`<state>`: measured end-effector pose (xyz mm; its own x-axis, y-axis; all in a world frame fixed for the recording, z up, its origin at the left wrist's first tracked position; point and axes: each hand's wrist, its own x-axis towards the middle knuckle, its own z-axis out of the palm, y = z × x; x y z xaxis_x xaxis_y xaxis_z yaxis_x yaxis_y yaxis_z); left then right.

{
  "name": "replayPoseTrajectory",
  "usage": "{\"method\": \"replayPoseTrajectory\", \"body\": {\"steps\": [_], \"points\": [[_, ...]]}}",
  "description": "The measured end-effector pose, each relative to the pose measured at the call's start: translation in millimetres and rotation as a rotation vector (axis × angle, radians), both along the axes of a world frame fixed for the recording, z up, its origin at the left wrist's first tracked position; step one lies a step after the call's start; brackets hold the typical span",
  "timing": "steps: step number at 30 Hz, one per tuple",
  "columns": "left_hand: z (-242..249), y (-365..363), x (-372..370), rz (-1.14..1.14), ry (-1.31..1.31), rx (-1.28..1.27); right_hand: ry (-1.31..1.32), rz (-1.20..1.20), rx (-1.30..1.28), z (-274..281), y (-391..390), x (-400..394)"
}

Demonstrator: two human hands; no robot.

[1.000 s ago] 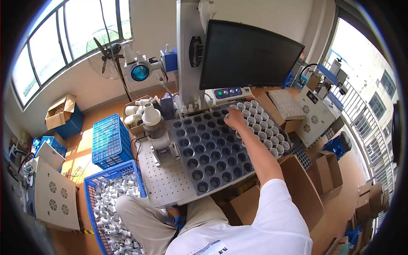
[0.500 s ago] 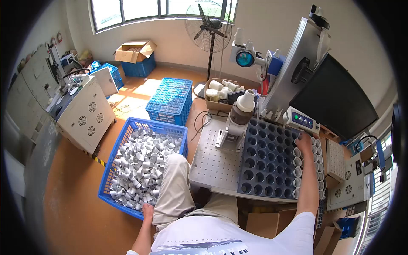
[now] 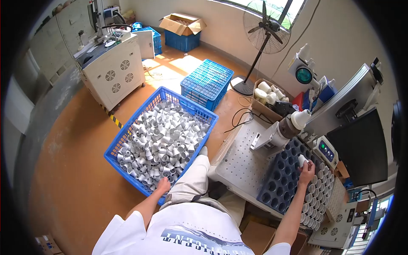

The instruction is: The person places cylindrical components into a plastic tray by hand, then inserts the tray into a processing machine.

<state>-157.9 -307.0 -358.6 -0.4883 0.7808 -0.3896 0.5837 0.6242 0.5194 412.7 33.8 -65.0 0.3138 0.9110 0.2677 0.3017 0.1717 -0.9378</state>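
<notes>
My right hand (image 3: 307,173) is closed on a white pipe fitting (image 3: 301,160), held over the dark tray (image 3: 264,185) with round holes. White fittings (image 3: 313,199) stand in the tray's right-hand rows; the holes to the left show dark. At the near right rim of the blue basket (image 3: 111,148), my left hand (image 3: 163,185) has curled fingers beside the heap of loose white fittings (image 3: 165,140). What those fingers hold, if anything, is hidden.
A machine head with a white nozzle (image 3: 301,119) rises from the perforated metal table (image 3: 242,146). Behind the tray are a control box (image 3: 326,149) and a black monitor (image 3: 360,146). A lidded blue crate (image 3: 207,80) and a standing fan (image 3: 267,27) are farther back.
The view has swung left, bringing the basket nearer the middle. My right hand has moved left across the tray, and a white fitting now shows in its fingers. My left hand has reached up to the basket's rim.
</notes>
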Motion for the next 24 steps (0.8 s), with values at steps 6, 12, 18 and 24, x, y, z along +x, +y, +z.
{"method": "replayPoseTrajectory", "body": {"steps": [6, 12, 18, 24], "points": [[-7, 9, -8, 0.016, -0.069, -0.12, 0.148, -0.102, 0.047, -26, -5, 2], [-9, -16, 6, 0.159, -0.139, -0.236, 0.185, -0.134, 0.056, -23, -10, -3], [-29, -31, -9, 0.208, -0.179, -0.201, 0.339, -0.109, 0.052, -16, -15, -4], [-16, -14, -15, 0.266, -0.256, -0.17, 0.401, -0.095, 0.031, -19, -15, 0]]}}
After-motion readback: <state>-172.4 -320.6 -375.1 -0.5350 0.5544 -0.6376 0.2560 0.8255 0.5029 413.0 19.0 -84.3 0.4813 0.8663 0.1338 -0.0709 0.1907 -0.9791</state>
